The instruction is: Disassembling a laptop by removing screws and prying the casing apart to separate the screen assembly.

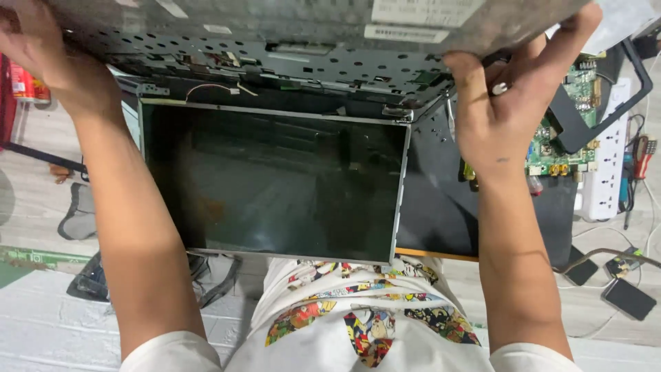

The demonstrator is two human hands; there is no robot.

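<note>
While the dark display panel (275,186) is lying below it, left hand (41,58) and right hand (506,103) are clasping the perforated metal back cover (289,41) by its ends, keeping it raised clear.

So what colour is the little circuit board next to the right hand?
Green, with small gold and silver parts: the circuit board beside the right hand. The head view shows it best.

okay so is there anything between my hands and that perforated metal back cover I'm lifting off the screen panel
Nothing visible. The left hand and the right hand each already have a grip on an end of the perforated metal cover, raised above the dark screen panel. Thin wires run near the hinge edge between cover and panel.
</note>
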